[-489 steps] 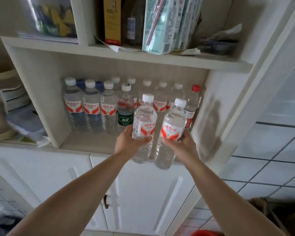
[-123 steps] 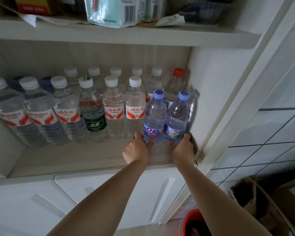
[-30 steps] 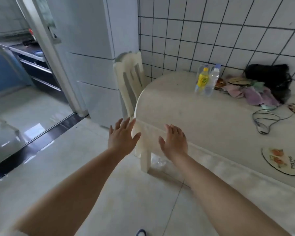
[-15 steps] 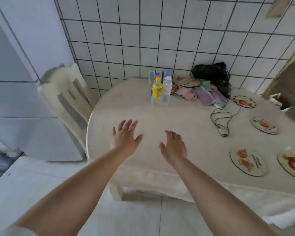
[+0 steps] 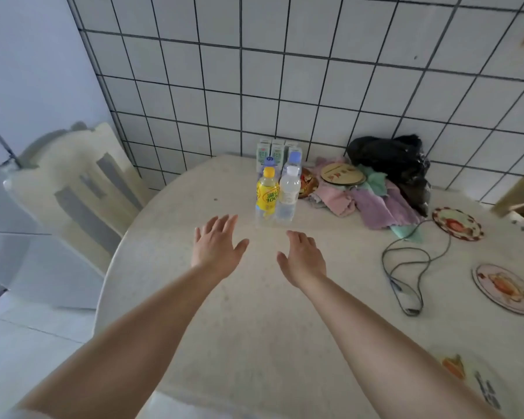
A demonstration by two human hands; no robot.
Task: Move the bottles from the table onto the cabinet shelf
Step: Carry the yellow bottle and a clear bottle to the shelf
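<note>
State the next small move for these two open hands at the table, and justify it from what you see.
Probably reach forward: left hand to the yellow-labelled bottle, right hand to the clear bottle. Both hands are open, empty and just short of the bottles, which stand upright side by side.

4 bottles (image 5: 280, 189), 3 cartons (image 5: 273, 151), 2 hands (image 5: 217, 246)

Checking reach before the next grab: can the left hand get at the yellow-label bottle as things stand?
Probably yes. The left hand is open and empty, just short of the yellow-label bottle, with bare table between. The clear bottle stands close on its right, leaving the near and left sides free.
</note>
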